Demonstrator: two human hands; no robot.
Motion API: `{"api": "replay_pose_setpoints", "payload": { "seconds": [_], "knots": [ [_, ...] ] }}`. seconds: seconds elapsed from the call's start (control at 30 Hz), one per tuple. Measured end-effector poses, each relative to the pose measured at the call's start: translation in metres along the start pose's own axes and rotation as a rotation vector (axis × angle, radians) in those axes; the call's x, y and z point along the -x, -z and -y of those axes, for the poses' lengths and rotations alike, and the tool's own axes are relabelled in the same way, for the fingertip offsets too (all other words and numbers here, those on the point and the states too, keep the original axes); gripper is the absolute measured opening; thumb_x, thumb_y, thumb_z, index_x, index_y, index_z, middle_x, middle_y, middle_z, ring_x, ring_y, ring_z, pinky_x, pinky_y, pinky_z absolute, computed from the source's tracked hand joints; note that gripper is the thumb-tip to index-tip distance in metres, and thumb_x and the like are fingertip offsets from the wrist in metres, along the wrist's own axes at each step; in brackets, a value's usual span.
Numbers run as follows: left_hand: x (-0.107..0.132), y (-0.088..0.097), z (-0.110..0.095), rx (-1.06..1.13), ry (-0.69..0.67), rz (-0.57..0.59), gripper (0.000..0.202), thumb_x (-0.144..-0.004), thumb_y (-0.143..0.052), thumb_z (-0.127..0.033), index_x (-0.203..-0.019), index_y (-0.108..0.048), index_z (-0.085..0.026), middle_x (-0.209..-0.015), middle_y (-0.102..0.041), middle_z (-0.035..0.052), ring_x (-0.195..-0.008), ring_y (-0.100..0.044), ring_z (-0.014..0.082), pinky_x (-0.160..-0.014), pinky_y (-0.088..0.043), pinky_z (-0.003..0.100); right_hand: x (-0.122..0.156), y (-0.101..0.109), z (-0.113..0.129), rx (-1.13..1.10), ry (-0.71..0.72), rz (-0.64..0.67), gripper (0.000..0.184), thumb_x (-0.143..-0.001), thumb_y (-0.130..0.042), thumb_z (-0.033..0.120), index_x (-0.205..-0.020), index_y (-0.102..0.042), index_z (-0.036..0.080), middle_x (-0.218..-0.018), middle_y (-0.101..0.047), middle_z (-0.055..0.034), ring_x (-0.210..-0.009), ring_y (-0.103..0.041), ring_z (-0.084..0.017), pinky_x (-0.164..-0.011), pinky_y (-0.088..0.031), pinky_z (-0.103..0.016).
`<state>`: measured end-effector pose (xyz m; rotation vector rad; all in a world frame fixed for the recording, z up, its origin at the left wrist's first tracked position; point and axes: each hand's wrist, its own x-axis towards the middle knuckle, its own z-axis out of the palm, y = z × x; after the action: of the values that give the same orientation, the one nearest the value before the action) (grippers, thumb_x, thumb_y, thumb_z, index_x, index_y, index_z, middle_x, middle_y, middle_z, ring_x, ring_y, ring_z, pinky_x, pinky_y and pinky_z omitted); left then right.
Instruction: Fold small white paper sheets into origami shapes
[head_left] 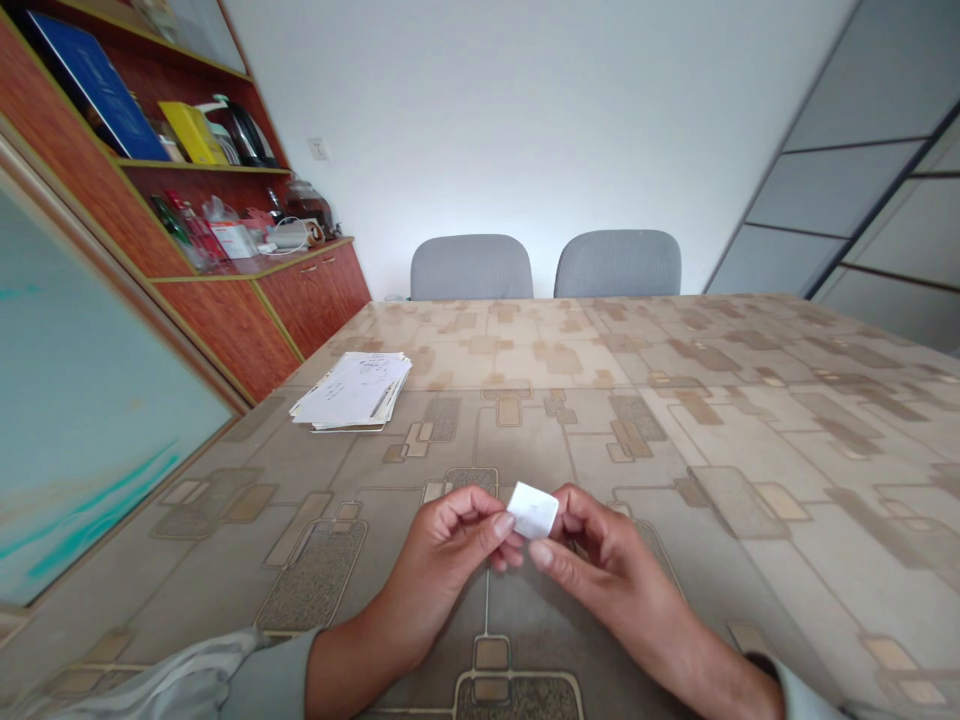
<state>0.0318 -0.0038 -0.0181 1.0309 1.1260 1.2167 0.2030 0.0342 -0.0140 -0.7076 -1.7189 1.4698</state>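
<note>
A small folded white piece of paper (533, 510) is held just above the patterned table (675, 430), near its front edge. My left hand (450, 555) pinches the paper's left side between thumb and fingers. My right hand (596, 550) pinches its right side the same way. Both hands have their fingers curled in, and the two meet at the paper.
A stack of white sheets (354, 391) lies on the table to the far left. Two grey chairs (471, 266) (618, 263) stand at the far edge. A wooden cabinet (247, 300) with shelves of bottles and boxes runs along the left wall.
</note>
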Motion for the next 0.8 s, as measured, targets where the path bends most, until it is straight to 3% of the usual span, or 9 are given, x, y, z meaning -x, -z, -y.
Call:
{"api": "replay_pose_setpoints", "payload": {
  "seconds": [0.17, 0.33, 0.5, 0.63, 0.8],
  "knots": [
    [0.0, -0.001, -0.001, 0.019, 0.002, 0.03, 0.026, -0.083, -0.069, -0.038, -0.075, -0.063, -0.014, -0.069, -0.067, 0.0025, -0.065, -0.062, 0.0129, -0.063, -0.048, 0.022, 0.001, 0.002, 0.0, 0.045, 0.025, 0.018, 0.027, -0.095, -0.053, 0.039, -0.08, -0.063, 0.019, -0.077, -0.068, -0.0015, -0.073, -0.06, -0.014, -0.068, -0.045, -0.027],
    [0.001, -0.001, -0.003, -0.126, -0.078, 0.003, 0.022, -0.077, -0.073, -0.036, -0.084, -0.065, -0.016, -0.079, -0.066, 0.0024, -0.072, -0.061, 0.0151, -0.065, -0.048, 0.023, 0.002, 0.006, -0.001, 0.35, 0.012, -0.009, 0.027, -0.091, -0.056, 0.034, -0.068, -0.057, 0.019, -0.064, -0.057, 0.0016, -0.061, -0.052, -0.012, -0.056, -0.037, -0.025],
    [0.001, 0.001, -0.001, -0.231, -0.088, -0.044, 0.021, -0.074, -0.073, -0.032, -0.066, -0.062, -0.015, -0.061, -0.057, -0.002, -0.058, -0.051, 0.0116, -0.056, -0.041, 0.02, 0.004, 0.005, 0.004, 0.372, 0.051, -0.05, 0.021, -0.089, -0.058, 0.031, -0.072, -0.058, 0.019, -0.064, -0.054, 0.0031, -0.06, -0.05, -0.011, -0.056, -0.037, -0.023],
    [0.001, 0.002, 0.003, -0.268, -0.065, -0.023, 0.021, -0.074, -0.072, -0.033, -0.066, -0.062, -0.016, -0.06, -0.058, -0.0015, -0.057, -0.052, 0.0123, -0.055, -0.041, 0.021, 0.005, 0.007, 0.005, 0.389, 0.069, -0.083, 0.022, -0.09, -0.058, 0.031, -0.071, -0.057, 0.019, -0.065, -0.056, 0.0025, -0.062, -0.052, -0.012, -0.057, -0.039, -0.023],
    [0.004, 0.002, -0.002, -0.529, -0.271, -0.016, 0.009, -0.082, -0.067, -0.024, -0.088, -0.072, -0.02, -0.08, -0.07, 0.0027, -0.074, -0.061, 0.0164, -0.069, -0.046, 0.024, 0.003, 0.012, 0.002, 0.514, 0.111, -0.034, 0.015, -0.089, -0.062, 0.025, -0.075, -0.063, 0.02, -0.069, -0.061, 0.0011, -0.066, -0.057, -0.014, -0.06, -0.041, -0.024]
  ]
}}
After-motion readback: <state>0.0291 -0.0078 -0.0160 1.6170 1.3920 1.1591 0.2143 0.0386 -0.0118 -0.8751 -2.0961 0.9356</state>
